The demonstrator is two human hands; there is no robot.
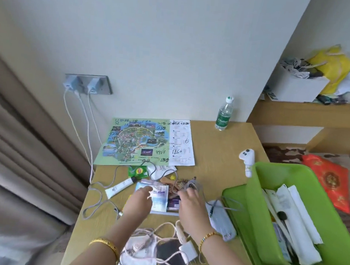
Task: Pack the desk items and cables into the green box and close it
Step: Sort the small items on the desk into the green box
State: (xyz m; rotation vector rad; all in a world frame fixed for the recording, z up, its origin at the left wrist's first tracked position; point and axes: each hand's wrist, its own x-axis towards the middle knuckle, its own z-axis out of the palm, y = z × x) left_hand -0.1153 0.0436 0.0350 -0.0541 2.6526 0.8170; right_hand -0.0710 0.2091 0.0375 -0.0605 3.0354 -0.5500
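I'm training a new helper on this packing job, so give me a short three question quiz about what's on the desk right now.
1. True or false: the green box already holds items.
2. Which stands by the wall? A) water bottle B) white tube C) hairbrush
3. Fill in: the left hand rests on a ____ packet.

Key: 1 true; 2 A; 3 blue and white.

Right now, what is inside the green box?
The green box holds white paper packets and a thin black-tipped stick, all at its right side. Whatever lies beneath them is covered.
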